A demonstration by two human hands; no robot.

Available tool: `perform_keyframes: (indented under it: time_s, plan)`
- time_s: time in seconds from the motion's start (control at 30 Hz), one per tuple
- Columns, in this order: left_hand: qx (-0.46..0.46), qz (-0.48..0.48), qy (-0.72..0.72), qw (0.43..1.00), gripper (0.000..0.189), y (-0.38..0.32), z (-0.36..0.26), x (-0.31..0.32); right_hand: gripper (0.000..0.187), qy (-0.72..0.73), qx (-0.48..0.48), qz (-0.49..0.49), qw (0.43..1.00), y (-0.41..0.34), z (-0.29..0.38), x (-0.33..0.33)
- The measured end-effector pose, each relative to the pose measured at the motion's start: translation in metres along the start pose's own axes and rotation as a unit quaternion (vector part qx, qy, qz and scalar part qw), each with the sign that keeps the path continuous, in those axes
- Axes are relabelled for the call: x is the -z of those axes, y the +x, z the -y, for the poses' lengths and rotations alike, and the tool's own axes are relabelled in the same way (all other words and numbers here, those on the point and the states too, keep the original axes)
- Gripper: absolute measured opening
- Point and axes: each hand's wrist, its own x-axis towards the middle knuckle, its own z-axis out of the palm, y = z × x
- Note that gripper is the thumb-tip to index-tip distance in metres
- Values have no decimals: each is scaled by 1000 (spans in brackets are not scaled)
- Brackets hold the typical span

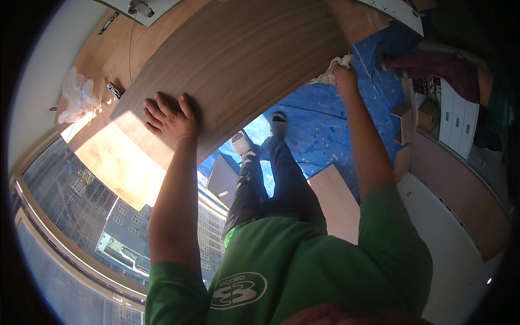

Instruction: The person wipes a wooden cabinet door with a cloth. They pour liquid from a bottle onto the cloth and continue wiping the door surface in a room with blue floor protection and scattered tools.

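A large wood-grain board (243,61) lies across plywood sheets in front of me. My left hand (172,120) rests flat on its left part with the fingers spread, holding nothing. At the board's near right edge, my right hand (345,77) grips a crumpled whitish cloth (331,75), part of which hangs by the edge. Sunlight falls on the board's left corner and on the pale plywood (118,162) beneath it. Left of the board are a clear plastic bag (79,97) and a small metal hinge (114,90).
Blue sheeting (317,122) with pale specks covers the floor under my feet. A loose panel (337,199) stands near my legs. Another person's legs (430,69) are at the upper right, near a white drawer cabinet (457,118). A window (81,199) is at the left.
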Motion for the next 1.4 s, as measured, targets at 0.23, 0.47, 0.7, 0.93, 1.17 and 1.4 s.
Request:
perform_keyframes:
  time_s: [0.23,0.47,0.7,0.93,1.17,1.4]
  plan:
    - [4,-2,0,1000,82,1,1,2,30,114,-49,-6,992,-72,-33,-68]
    - [2,8,-7,1000,83,1,1,-1,30,219,-25,-165,961,1,-6,-48]
    - [2,0,2,1000,84,0,1,0,45,120,98,-147,977,-71,-78,-116]
    - [-1,7,0,1000,84,1,0,1,49,125,115,-131,977,-117,-108,-145]
    - [2,4,-9,1000,85,1,1,-2,30,194,57,-106,974,-72,-46,-94]
    - [0,6,-8,1000,85,2,-1,1,42,174,36,-58,982,-131,-108,-147]
